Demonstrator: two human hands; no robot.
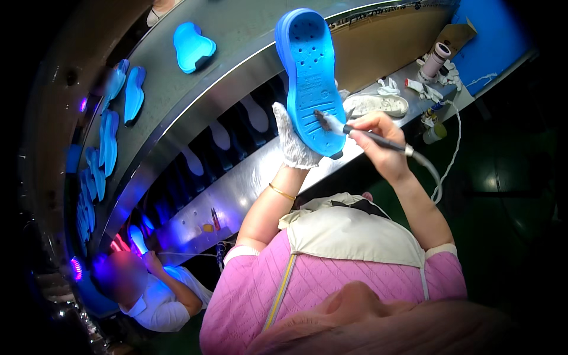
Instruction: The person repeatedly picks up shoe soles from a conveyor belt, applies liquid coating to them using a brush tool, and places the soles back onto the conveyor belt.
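My left hand point(297, 147), in a white knit glove, grips a bright blue shoe sole point(312, 74) from below, near its lower end. The sole stands tilted up, its inner face with small holes and ridges turned toward me. In my bare right hand point(384, 148) is a brush point(378, 140) with a dark handle, closed between thumb and fingers. A pale hose point(427, 164) runs from the handle's rear end. The brush's dark bristle tip lies against the ridged lower part of the sole. My left fingers behind the sole are mostly hidden.
A conveyor belt point(236, 41) curves along the left, carrying several blue soles point(135, 94). A white sole-shaped piece point(378, 105), gloves point(423, 90) and a pink bottle point(435, 62) rest on the metal bench point(245, 189). A co-worker point(160, 296) holds a sole at lower left.
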